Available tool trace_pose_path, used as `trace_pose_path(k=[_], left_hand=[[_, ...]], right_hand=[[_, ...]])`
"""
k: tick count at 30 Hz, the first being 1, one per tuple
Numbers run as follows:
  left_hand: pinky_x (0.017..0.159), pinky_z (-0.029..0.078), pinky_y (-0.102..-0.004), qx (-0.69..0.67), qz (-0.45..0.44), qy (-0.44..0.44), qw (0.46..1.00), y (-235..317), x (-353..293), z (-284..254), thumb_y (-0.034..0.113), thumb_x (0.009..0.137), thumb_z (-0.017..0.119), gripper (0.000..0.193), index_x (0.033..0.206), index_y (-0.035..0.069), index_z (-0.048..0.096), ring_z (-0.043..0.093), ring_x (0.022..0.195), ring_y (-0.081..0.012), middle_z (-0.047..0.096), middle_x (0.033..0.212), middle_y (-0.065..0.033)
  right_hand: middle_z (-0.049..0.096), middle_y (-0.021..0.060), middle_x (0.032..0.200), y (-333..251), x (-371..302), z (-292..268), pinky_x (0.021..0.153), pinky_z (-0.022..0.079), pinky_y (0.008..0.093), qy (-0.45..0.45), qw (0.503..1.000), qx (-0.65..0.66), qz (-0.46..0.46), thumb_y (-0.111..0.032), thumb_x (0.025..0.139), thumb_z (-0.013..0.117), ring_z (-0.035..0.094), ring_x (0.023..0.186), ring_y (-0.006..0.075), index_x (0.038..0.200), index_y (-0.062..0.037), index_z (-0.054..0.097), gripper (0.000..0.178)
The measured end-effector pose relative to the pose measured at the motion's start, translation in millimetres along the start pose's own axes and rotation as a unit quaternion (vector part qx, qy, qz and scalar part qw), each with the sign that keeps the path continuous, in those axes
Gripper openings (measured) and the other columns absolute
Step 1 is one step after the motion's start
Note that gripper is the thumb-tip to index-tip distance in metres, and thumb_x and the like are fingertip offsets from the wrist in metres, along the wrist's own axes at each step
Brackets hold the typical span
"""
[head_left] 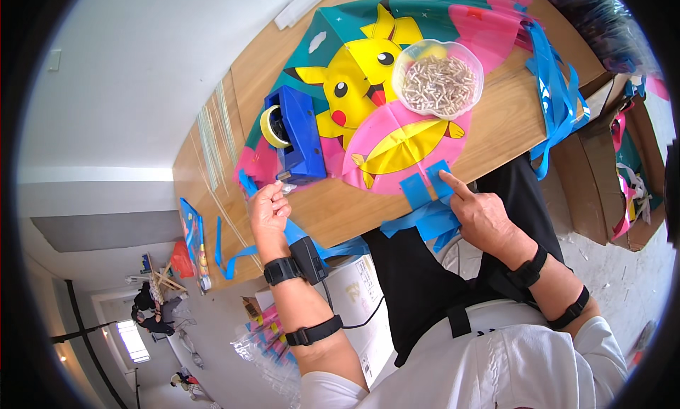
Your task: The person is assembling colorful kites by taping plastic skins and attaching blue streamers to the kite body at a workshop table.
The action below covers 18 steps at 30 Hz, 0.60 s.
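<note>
A thin kite-like sheet point(354, 69) in green, pink and yellow, printed with a cartoon face, lies on the wooden table point(510, 118). My right hand point(482, 214) rests at its near edge, index finger stretched onto a blue strip point(416, 190), the other fingers loosely curled. At the front of a blue tape dispenser point(306, 136) is my left hand point(270, 209), its thumb and fingers pinched together beside a small shiny piece of clear tape point(287, 187). The tape roll point(273, 126) sits in the dispenser. Part of the blue strip hangs over the table edge towards my lap.
On the sheet stands a clear plastic bowl point(440, 80) full of small pale tubes. Blue ribbons point(552, 90) drape over the right table edge. Thin pale rods point(216, 129) lie at the left. An open cardboard box point(602, 175) with coloured scraps stands on the right.
</note>
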State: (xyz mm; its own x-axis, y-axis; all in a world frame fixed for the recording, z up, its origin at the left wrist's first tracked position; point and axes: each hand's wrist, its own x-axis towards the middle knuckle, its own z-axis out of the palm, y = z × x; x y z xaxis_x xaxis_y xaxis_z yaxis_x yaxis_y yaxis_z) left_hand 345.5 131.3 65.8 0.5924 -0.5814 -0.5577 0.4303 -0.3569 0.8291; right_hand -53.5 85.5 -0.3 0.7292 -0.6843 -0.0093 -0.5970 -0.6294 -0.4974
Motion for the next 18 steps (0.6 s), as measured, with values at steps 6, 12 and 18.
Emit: trace_pose_path(k=[6,12,18], left_hand=[[0.056,0.043,-0.0294,-0.038,0.073,-0.007,0.997,-8,-4,7,0.007,0.083,0.063,0.012,0.077,0.008,0.053,0.053,0.064,-0.0148,0.052,0.068,-0.0030],[0.075,0.046,-0.0381,-0.096,0.131,-0.027,0.986,-25,11,-5,0.008,0.081,0.065,0.011,0.080,0.005,0.054,0.056,0.082,-0.0207,0.057,0.078,-0.0082],[0.077,0.045,-0.0397,-0.126,0.129,0.007,0.983,-33,7,4,0.009,0.080,0.065,0.012,0.081,0.004,0.054,0.056,0.081,-0.0211,0.056,0.080,-0.0076]], right_hand=[[0.042,0.0159,0.143,1,0,2,0.062,0.055,0.0410,0.003,1.000,0.000,0.002,0.000,0.069,0.062,0.067,0.066,0.0301,0.079,0.0008,0.059,0.011],[0.042,0.0153,0.143,0,0,1,0.062,0.055,0.0417,0.000,1.000,0.004,0.004,0.000,0.069,0.062,0.067,0.066,0.0305,0.079,0.0009,0.059,0.010],[0.043,0.0156,0.143,2,-1,3,0.062,0.055,0.0420,0.011,1.000,0.010,0.002,0.000,0.070,0.062,0.066,0.065,0.0310,0.078,0.0013,0.058,0.009]])
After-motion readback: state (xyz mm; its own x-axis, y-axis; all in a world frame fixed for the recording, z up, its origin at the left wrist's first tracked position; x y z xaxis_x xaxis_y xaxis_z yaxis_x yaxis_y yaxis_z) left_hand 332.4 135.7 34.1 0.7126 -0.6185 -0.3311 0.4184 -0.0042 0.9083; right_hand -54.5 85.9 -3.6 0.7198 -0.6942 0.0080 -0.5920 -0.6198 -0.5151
